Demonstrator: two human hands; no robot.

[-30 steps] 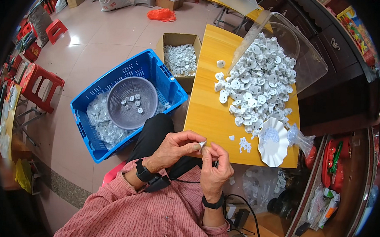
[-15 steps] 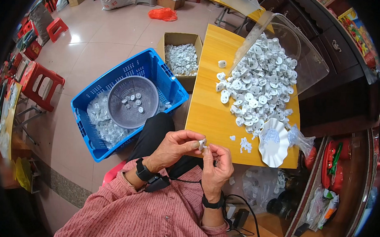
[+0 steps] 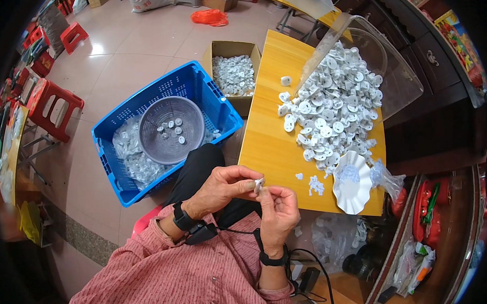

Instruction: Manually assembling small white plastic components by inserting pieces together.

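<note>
In front of my lap, my left hand (image 3: pixel 223 190) pinches a small white plastic part (image 3: pixel 259 184) between thumb and fingertips. Up against the part's lower edge is my right hand (image 3: pixel 278 212), its thumb and forefinger closed together; whatever they pinch is too small and covered to make out. A big heap of round white plastic parts (image 3: pixel 332 109) spills over the yellow table (image 3: pixel 263 125) to the right. Closer to my hands lie several tiny pale pieces (image 3: pixel 316 185), beside a scalloped white dish (image 3: pixel 351 202) holding more of them.
A blue crate (image 3: pixel 110 165) on my left holds bagged parts and a grey round basket (image 3: pixel 170 155) with several white parts. Behind it stands a cardboard box (image 3: pixel 256 55) of white parts. A clear plastic bin (image 3: pixel 401 88) lies tipped behind the heap. Red stools (image 3: pixel 50 108) stand at far left.
The white part has turned slightly between my fingertips, and my right thumb and forefinger have closed in against its lower edge. The surroundings look the same apart from a tiny view shift.
</note>
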